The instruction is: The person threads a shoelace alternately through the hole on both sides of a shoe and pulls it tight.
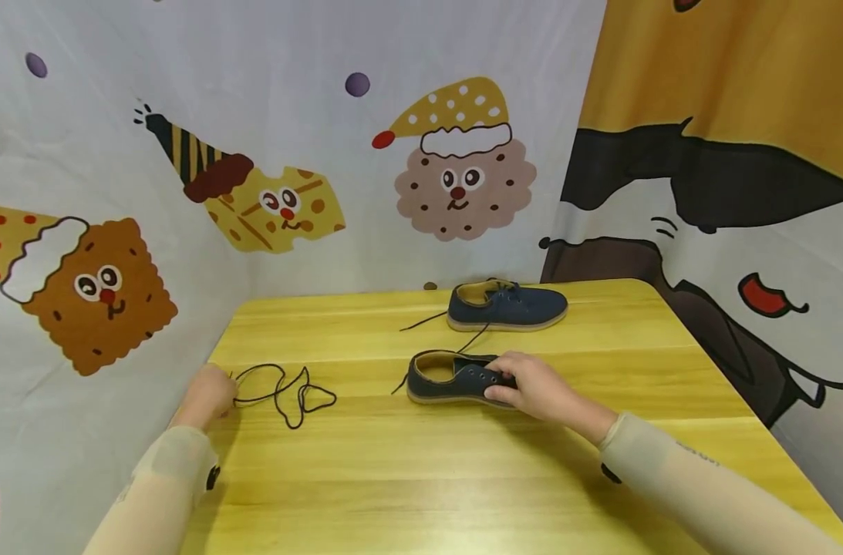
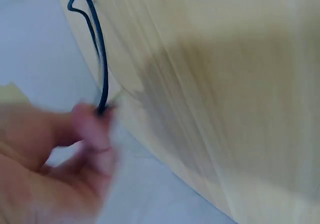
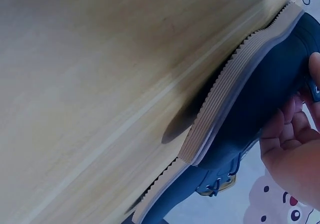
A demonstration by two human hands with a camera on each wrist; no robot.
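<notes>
My left hand [image 1: 209, 391] is at the table's left edge, pinching one end of a loose black shoelace [image 2: 104, 63] between thumb and fingers. The rest of that lace lies in tangled loops on the tabletop to the right of the hand. With my right hand [image 1: 532, 385] I grip the nearer dark blue shoe [image 1: 438, 391] around its eyelet flaps and front. Its visible eyelets have no lace through them, and the fingers hide most of its toe. The ridged tan sole shows in the right wrist view, toe end partly lifted above its shadow.
A matching blue shoe [image 1: 535, 307], laced, stands farther back with its toe to the right. Thin lace ends trail from it on the wooden table [image 1: 365, 493]. Behind the table hangs a cartoon-printed cloth [image 1: 296, 62], which also runs down the left side.
</notes>
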